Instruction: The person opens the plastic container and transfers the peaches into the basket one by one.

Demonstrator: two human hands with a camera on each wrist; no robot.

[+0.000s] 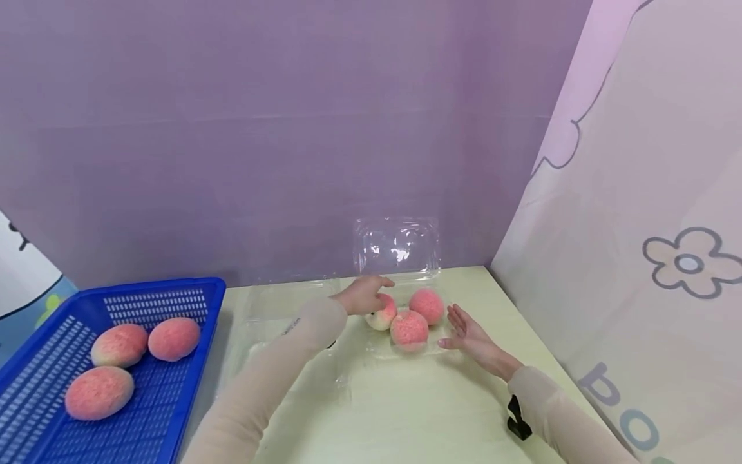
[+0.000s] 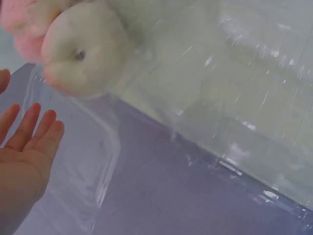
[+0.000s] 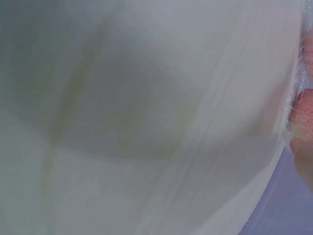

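Beside the cream-and-pink peach (image 1: 382, 319), left grip (image 1: 362, 296): fingers spread, nearly straight. In the left wrist view, fingertips apart from the fruit; thumb contact impossible to tell. Across the cluster, just past its far side, right grip (image 1: 476, 343): likewise spread, fingers extended, palm turned toward the peaches. In the right wrist view, only a digit at the edge, near pink fruit.

Between the two grips, three peaches close together: cream-and-pink peach nearest the left grip, small dark dimple in its pale face; front peach (image 1: 409, 330) in the middle, nearer the person; rear peach (image 1: 427, 305) closest to the right grip. Beneath all three, a clear plastic base (image 1: 378, 348) on the bench (image 1: 371, 419). Behind both grips, a clear lid (image 1: 397, 248), raised before the purple wall (image 1: 278, 161).

Left of the left grip, partly behind the sleeve (image 1: 272, 380), another clear container (image 1: 284, 304), outline hard to trace. Farther left, well apart from both grips, a blue basket (image 1: 216, 303) with three more peaches (image 1: 174, 339) inside. Behind the right grip, at the cuff, a black fitting (image 1: 518, 419). To the right grip's right, a pale panel (image 1: 637, 193) with an outlined flower (image 1: 688, 263).
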